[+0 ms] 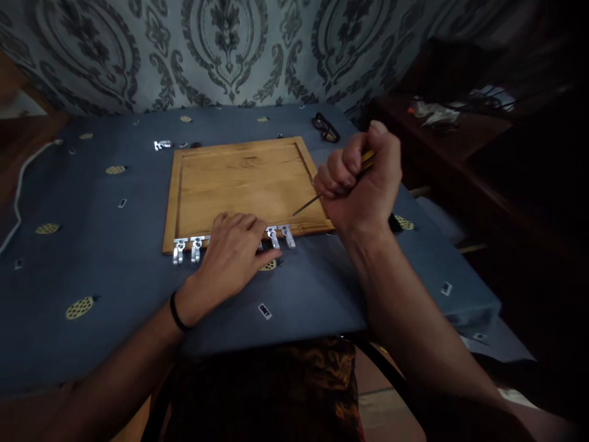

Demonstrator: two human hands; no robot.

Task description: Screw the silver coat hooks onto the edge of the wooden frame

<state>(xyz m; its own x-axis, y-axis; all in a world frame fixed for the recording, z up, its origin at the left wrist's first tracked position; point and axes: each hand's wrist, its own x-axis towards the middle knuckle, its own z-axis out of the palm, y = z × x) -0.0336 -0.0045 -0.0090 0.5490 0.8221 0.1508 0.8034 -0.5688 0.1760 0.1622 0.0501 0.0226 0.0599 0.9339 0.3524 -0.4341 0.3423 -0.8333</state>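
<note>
Far out at nine o'clock on the tabletop (92,258), a white cable (21,178) curving along the blue patterned cloth. At eleven o'clock of the wooden board (239,184), a loose metal hook (162,145), lying apart from it on the cloth. At the centre, the board itself, flat, with a raised rim.

Along its six-o'clock edge, a row of metal hooks (178,248): two showing at the left end, two more at the right, all hanging off over the cloth.

Between those pairs, the left hand (234,245), palm down. Covers the middle of the row, fingers (243,224) laid flat and only slightly spread, tips on the board's near rim. On that wrist, a black band (175,312).

At four o'clock of the board, the right hand (361,178), raised above the rim. Grips the screwdriver (307,205) in a closed fist, fingers curled tight around the yellow handle, thumb on top. Thin shaft slanting down toward eight o'clock, tip over the board's near right corner, just beyond the last hook; contact with the wood cannot be told.

At one o'clock of the board, a pair of dark-framed glasses (326,127) on the cloth. Beyond three o'clock, dark wooden furniture (442,153) with dim clutter on top.
</note>
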